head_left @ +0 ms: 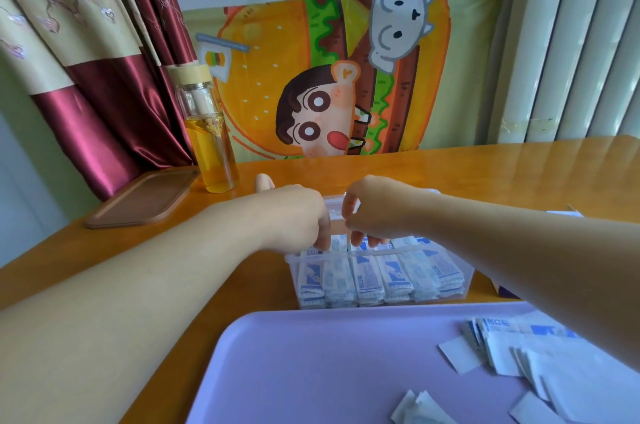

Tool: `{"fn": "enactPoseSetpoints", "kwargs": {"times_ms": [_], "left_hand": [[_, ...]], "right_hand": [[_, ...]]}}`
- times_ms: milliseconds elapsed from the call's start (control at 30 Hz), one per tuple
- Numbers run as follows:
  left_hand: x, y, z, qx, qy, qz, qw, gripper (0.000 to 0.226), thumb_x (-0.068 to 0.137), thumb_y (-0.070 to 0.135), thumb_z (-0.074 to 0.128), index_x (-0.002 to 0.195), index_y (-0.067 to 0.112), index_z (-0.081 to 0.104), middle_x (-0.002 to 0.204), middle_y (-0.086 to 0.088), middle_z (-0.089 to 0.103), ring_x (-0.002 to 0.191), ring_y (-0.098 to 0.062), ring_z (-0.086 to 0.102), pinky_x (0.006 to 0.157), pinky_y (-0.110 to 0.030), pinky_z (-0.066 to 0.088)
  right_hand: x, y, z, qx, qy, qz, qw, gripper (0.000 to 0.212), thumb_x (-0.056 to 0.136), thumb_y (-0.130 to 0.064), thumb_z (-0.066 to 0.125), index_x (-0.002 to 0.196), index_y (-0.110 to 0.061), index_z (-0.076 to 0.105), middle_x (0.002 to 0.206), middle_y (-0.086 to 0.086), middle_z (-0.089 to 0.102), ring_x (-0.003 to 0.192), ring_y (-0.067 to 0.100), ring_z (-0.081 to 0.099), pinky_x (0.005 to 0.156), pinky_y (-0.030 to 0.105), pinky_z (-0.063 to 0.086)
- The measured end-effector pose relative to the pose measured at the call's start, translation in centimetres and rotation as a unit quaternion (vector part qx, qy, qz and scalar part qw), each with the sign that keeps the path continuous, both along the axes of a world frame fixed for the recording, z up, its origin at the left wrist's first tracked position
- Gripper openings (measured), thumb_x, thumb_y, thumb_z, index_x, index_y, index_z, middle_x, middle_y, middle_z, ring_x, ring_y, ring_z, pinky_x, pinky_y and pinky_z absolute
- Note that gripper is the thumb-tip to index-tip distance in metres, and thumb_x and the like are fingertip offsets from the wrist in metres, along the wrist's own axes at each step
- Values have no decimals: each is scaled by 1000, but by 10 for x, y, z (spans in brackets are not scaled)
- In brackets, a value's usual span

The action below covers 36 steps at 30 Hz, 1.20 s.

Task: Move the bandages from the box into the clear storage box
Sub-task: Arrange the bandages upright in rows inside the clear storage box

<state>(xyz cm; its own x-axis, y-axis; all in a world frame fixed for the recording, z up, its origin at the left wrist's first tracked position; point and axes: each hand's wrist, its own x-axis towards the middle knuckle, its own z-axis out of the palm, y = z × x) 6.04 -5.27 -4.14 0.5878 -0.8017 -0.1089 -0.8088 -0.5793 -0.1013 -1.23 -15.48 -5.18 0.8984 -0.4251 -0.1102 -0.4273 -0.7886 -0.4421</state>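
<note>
A clear storage box (294, 268) stands in the middle of the wooden table, filled with several upright rows of blue-and-white wrapped bandages (391, 276). Both hands reach down into its top. My left hand (294, 216) has its fingers curled down among the bandages at the box's left side. My right hand (374, 212) has its fingertips pinching bandage tops near the middle. More loose bandages (519, 351) lie on the purple tray's right side. The original box is mostly hidden behind my right forearm, only its edge (502, 288) shows.
A purple tray (329, 371) fills the near foreground. A brown lid (142, 198) lies at the table's left back. A glass bottle (211, 133) with yellow liquid stands beside it. Curtains and a cartoon cloth hang behind the table.
</note>
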Motion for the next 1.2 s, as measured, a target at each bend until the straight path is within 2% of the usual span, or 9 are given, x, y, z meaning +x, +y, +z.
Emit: {"fn": "enactPoseSetpoints", "kwargs": {"times_ms": [100,233,400,500,567,633,967,1133,1200], "left_hand": [[-4,14,3,-70,-5,-12,997,55,94,-1,27,102,37,65,92,14,51,84,-15,23,87,-35,21],[-29,48,11,-144,-36,-94,984,50,94,9,26,114,38,61,112,18,61,113,-17,41,95,-34,26],[-67,93,-1,-149,14,-144,978,36,92,14,41,114,31,64,117,11,64,105,-8,56,87,-27,47],[-87,109,-13,-70,66,-146,985,33,95,24,49,126,30,56,126,11,57,107,-4,50,83,-17,37],[-96,113,-22,-31,104,-130,986,43,92,34,56,134,30,48,135,11,49,119,-6,46,84,-15,32],[-103,117,-30,-16,129,-112,985,52,88,38,62,137,31,45,139,10,46,123,-8,45,86,-17,33],[-105,127,-41,44,172,-40,983,59,82,37,70,135,29,45,135,5,47,117,-13,49,95,-23,40],[-97,127,-40,39,197,-34,979,53,81,35,71,129,31,49,127,6,51,106,-14,55,88,-23,47],[-89,131,-39,-1,270,-21,963,36,83,25,71,116,30,58,119,3,54,100,-20,63,77,-21,53]], "right_hand": [[-19,6,8,-73,-95,-2,993,15,90,-13,55,103,-12,63,77,-4,62,72,12,59,50,16,41],[-60,24,16,-116,-173,28,978,10,89,-21,57,96,-18,63,71,-13,48,66,7,49,56,19,42],[-114,58,8,-151,-52,106,981,20,86,-36,63,102,-25,62,71,-17,45,76,12,48,59,19,38],[-140,76,1,-127,65,178,974,35,87,-40,62,119,-26,58,103,-10,60,89,10,49,70,20,38],[-149,86,-6,-119,99,210,965,44,86,-40,63,127,-28,53,124,-6,56,105,12,52,86,22,37],[-156,93,-16,-123,92,224,962,49,84,-39,66,129,-28,52,130,-4,50,115,14,49,87,23,34],[-169,84,-39,-119,60,176,975,35,82,-33,67,117,-29,63,115,-4,53,109,15,50,84,25,39],[-162,69,-27,-83,40,148,985,37,85,-32,66,120,-27,59,116,-6,56,92,7,48,78,21,35],[-158,58,-22,-77,48,102,991,40,86,-33,64,124,-24,54,117,-2,59,86,12,52,76,23,42]]}}
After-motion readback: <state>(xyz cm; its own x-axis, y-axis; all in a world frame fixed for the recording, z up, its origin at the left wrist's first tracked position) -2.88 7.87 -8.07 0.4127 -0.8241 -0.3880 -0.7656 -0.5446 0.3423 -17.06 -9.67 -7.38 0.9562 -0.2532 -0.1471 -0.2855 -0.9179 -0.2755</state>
